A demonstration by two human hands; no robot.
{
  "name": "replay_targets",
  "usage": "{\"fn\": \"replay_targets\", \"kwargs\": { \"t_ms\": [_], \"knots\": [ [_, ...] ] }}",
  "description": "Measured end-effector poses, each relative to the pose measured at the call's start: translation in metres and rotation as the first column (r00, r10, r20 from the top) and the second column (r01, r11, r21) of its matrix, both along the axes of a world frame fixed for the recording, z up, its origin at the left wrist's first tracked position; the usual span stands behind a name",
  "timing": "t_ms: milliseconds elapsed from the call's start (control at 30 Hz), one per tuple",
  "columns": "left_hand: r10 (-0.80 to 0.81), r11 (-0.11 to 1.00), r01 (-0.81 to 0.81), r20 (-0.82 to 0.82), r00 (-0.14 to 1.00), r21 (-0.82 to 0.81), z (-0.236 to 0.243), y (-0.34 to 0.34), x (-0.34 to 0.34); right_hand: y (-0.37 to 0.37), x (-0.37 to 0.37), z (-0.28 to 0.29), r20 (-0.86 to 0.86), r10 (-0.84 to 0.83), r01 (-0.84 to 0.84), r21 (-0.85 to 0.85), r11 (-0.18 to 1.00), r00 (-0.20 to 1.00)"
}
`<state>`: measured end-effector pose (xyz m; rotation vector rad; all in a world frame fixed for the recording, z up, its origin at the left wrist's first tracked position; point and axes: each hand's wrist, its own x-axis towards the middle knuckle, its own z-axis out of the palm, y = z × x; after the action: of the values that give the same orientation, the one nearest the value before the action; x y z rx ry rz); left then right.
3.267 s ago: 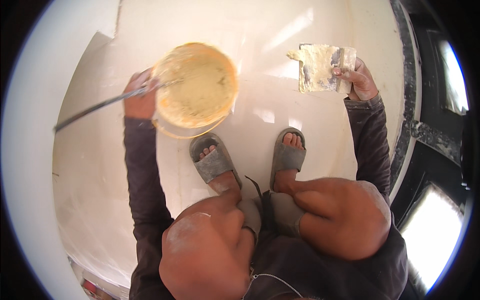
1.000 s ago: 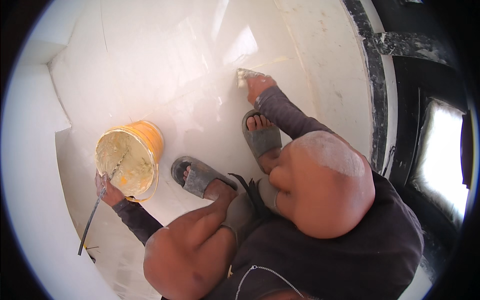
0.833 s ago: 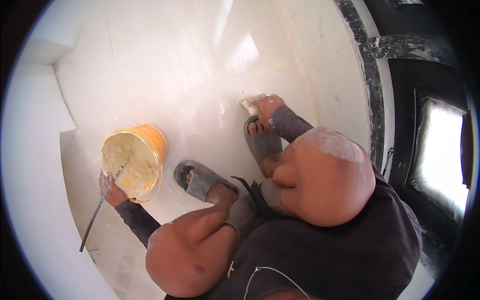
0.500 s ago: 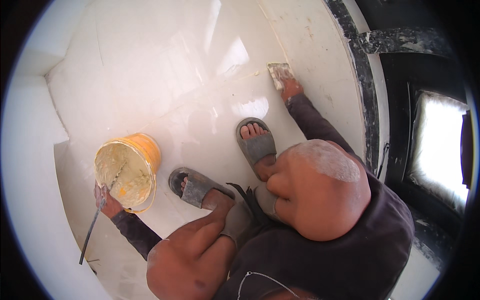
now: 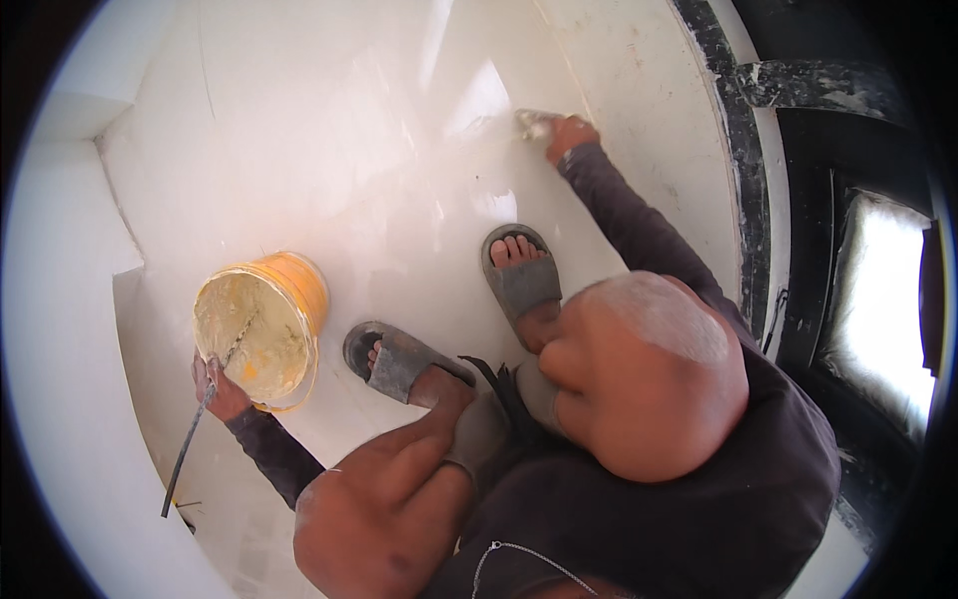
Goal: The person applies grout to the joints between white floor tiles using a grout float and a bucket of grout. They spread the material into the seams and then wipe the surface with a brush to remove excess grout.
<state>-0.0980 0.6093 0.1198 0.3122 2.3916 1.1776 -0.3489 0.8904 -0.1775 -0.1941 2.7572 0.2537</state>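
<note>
A yellow bucket (image 5: 309, 290) stands tilted at the left, its mouth toward me and pale paste coating its inside. My left hand (image 5: 222, 389) is closed at its near rim. A dark, twisted metal rod (image 5: 188, 444) runs out of the bucket across those fingers; whether they also grip it is unclear. Farther off to the right, my right hand (image 5: 572, 137) is closed on a flat scraper (image 5: 535, 122) smeared with pale paste. The scraper is against the glossy off-white floor (image 5: 349, 200), seen nearly edge-on and partly covered by the fingers.
My feet in grey slides, the left slide (image 5: 394, 371) and right slide (image 5: 524, 285), are between bucket and scraper. A white wall (image 5: 75, 329) curves along the left. To the right are a pale strip, a black stained edge (image 5: 743, 170) and a bright opening (image 5: 878, 299).
My right hand has swept the scraper slightly left and farther away, turning it from face-on to nearly edge-on. My left hand keeps its place at the bucket. The whole view has shifted slightly.
</note>
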Motion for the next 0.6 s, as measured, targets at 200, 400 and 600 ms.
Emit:
{"fn": "replay_targets", "kwargs": {
  "t_ms": [200,400,600],
  "knots": [
    [-0.049,0.994,0.054,0.053,0.997,-0.099,0.000,-0.005,0.008,0.018,0.036,0.004,0.143,0.256,-0.254,-0.031,0.967,0.956],
    [-0.108,0.993,0.105,-0.058,0.992,-0.054,-0.006,-0.012,0.015,0.040,0.029,-0.012,-0.218,0.250,-0.287,-0.161,0.944,0.943],
    [-0.076,0.997,0.073,-0.136,0.988,-0.023,-0.006,-0.010,0.015,0.059,0.015,-0.014,0.047,0.152,-0.153,0.019,0.988,0.987]
  ]
}}
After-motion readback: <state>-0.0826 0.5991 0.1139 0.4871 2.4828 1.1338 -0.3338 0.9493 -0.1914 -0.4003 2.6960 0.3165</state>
